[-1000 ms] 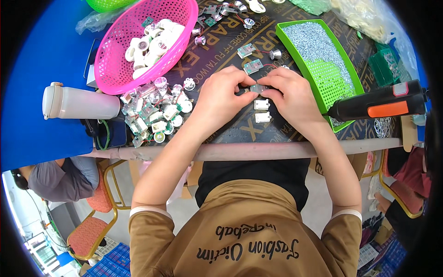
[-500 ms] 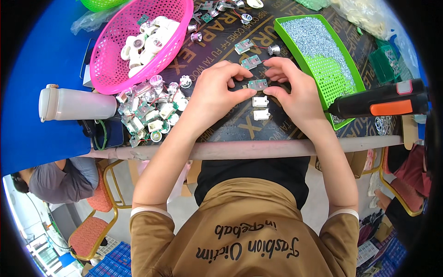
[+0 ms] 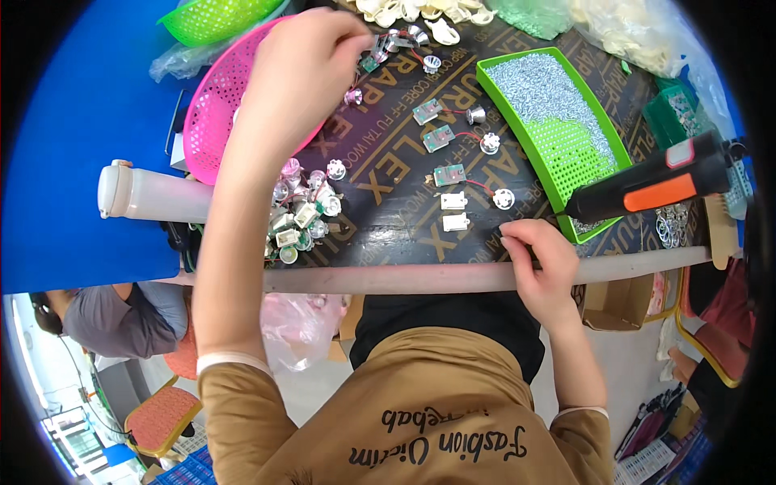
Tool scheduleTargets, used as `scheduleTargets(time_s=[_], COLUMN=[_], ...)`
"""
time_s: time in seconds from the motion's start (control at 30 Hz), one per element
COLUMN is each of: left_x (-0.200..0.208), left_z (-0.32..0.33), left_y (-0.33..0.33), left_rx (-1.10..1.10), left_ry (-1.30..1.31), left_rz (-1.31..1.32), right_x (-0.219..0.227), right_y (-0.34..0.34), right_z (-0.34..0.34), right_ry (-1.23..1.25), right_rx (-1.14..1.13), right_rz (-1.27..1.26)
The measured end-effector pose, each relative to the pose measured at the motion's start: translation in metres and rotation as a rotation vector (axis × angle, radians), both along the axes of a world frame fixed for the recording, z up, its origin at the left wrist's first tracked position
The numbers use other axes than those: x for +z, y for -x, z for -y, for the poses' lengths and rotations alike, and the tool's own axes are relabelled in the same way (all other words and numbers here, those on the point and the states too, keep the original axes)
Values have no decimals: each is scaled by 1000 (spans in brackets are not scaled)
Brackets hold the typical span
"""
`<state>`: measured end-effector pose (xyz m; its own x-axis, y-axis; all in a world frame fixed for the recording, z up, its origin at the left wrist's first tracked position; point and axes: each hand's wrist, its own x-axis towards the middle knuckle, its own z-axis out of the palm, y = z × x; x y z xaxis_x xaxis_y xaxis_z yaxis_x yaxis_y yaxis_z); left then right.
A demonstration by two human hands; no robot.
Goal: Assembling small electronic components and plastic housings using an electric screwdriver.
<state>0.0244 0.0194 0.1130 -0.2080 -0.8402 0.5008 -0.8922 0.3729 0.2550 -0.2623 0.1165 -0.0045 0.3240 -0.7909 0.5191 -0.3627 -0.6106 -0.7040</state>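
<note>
My left hand (image 3: 311,69) is stretched over the rim of the pink basket (image 3: 217,101), its curled fingers close to a cluster of small lamp parts (image 3: 392,44). Those fingers are blurred, and whether anything is between them is hidden. Near the table's front edge, my right hand (image 3: 546,263) hovers with loosely bent fingers, thumb and forefinger apart, holding nothing. Ahead of it lie a green circuit board (image 3: 449,175) wired to a lamp cup (image 3: 503,199), and two white plastic housings (image 3: 454,200). Two further wired boards (image 3: 438,138) lie beyond.
A green tray (image 3: 558,149) of small metal screws stands at right, with a black-and-orange power screwdriver (image 3: 659,190) across its near end. Left are a heap of lamp assemblies (image 3: 303,214) and a white bottle (image 3: 153,192). Cream plastic parts (image 3: 420,10) lie at the back.
My left hand has swung from the boards up and left to the basket. The right has drawn back toward the table edge, leaving the nearest board and its lamp cup uncovered.
</note>
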Motion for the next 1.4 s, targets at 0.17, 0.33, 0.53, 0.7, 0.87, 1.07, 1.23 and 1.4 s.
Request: scheduleTargets(time_s=[0.17, 0.33, 0.53, 0.7, 0.87, 1.07, 1.23, 1.4], left_x=[-41, -58, -52, -14, 14, 2, -20, -59], left_z=[126, 159, 171, 165, 105, -54, -133, -164], left_y=[-9, 8, 12, -15, -4, 33, 51, 54], left_rx=[113, 74, 148, 168, 55, -94, -303, -477], left_ry=[-312, -511, -316, -259, -467, -443, -77, 94], left_rz=[476, 600, 484, -266, -740, -567, -179, -240], right_x=[-7, -13, -13, -11, -7, 46, 77, 40], right_y=[-3, 1, 3, 2, 1, 4, -7, -22], right_z=[3, 3, 3, 2, -1, -11, -13, -37], right_ry=[72, 88, 84, 104, 84, 128, 200, -801], right_rx=[-13, -9, -5, 3, 5, -13, 237, 611], right_rz=[5, -3, -10, -22, -36, 126, 117, 417])
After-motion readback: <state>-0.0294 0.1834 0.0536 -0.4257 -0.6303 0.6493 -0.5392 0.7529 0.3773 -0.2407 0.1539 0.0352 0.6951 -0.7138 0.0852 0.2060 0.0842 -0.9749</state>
